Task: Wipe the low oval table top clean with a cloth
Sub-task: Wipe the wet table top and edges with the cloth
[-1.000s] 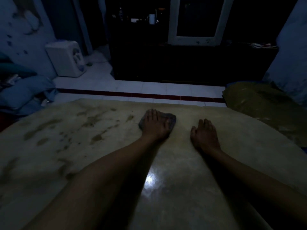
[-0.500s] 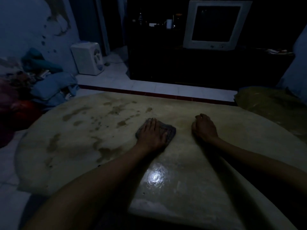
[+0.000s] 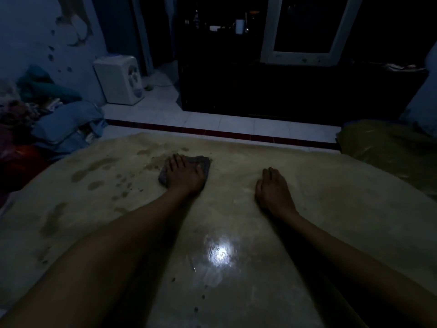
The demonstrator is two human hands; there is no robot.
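The left grip (image 3: 184, 176) is pressing flat, fingers straight, on the cloth (image 3: 205, 163), which is lying at the far middle of the tabletop (image 3: 331, 209). The right grip (image 3: 274, 192) is resting on the tabletop's right half, fingers loosely curled, holding nothing. Stains (image 3: 94, 169) are marking its left half.

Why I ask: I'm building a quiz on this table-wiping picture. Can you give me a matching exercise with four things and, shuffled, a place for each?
Things:
1. cloth
2. right hand
3. white monitor
4. dark stains

Places:
A. on the dark cabinet beyond the table
B. under the left hand
C. on the table top, left of the cloth
D. resting on the table, right of the cloth, holding nothing

Pairs: 1-B; 2-D; 3-A; 4-C.
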